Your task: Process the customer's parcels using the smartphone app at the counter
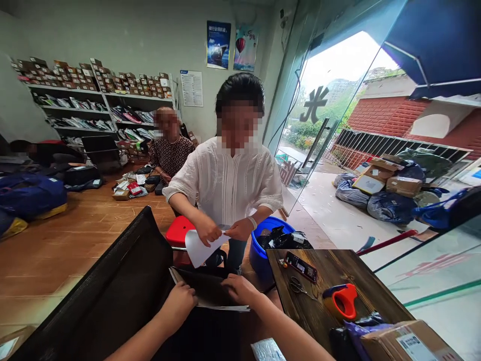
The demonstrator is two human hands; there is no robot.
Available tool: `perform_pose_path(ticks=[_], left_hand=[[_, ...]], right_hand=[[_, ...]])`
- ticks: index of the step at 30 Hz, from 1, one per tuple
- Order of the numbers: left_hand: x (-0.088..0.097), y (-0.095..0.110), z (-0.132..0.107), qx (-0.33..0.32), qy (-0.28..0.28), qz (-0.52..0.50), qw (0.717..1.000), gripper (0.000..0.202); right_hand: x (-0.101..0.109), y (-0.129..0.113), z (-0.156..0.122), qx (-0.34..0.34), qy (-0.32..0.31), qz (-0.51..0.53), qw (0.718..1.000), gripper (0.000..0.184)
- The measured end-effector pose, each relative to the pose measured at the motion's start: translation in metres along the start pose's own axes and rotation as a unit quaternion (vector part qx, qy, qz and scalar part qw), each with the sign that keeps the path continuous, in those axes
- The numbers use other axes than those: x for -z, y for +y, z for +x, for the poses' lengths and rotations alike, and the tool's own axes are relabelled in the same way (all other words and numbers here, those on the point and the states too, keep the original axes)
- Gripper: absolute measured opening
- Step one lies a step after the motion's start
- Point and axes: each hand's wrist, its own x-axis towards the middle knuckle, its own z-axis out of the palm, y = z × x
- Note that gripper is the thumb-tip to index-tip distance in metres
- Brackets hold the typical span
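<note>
In front of me is a dark, flat, folder-like thing with white edges, like paper, along its left and near sides. My left hand has its fingers closed on the left edge. On the opposite side, the fingers of my right hand curl over the right edge, thumb out of sight. What lies inside is too dark to tell. Just beyond it, a person in a white blouse pinches a white sheet of paper between both hands.
A large black panel rises on my left. On the wooden table at right lie a phone, scissors, an orange tape dispenser and a cardboard box. Behind it stands a blue bin beside a red stool.
</note>
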Motion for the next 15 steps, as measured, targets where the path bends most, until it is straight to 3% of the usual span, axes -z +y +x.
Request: perform_pose_path(ticks=[6, 10, 15], left_hand=[[-0.006, -0.007, 0.014, 0.044, 0.044, 0.021, 0.998, 0.014], [-0.009, -0.008, 0.015, 0.029, 0.092, 0.026, 0.995, 0.014], [-0.016, -0.008, 0.004, -0.003, 0.157, 0.023, 0.987, 0.018]], right_hand=[[-0.006, 0.008, 0.003, -0.027, 0.054, 0.054, 0.997, 0.016], [-0.007, 0.016, 0.005, -0.047, 0.081, 0.079, 0.992, 0.027], [-0.004, 0.020, 0.003, -0.075, 0.120, 0.091, 0.986, 0.016]])
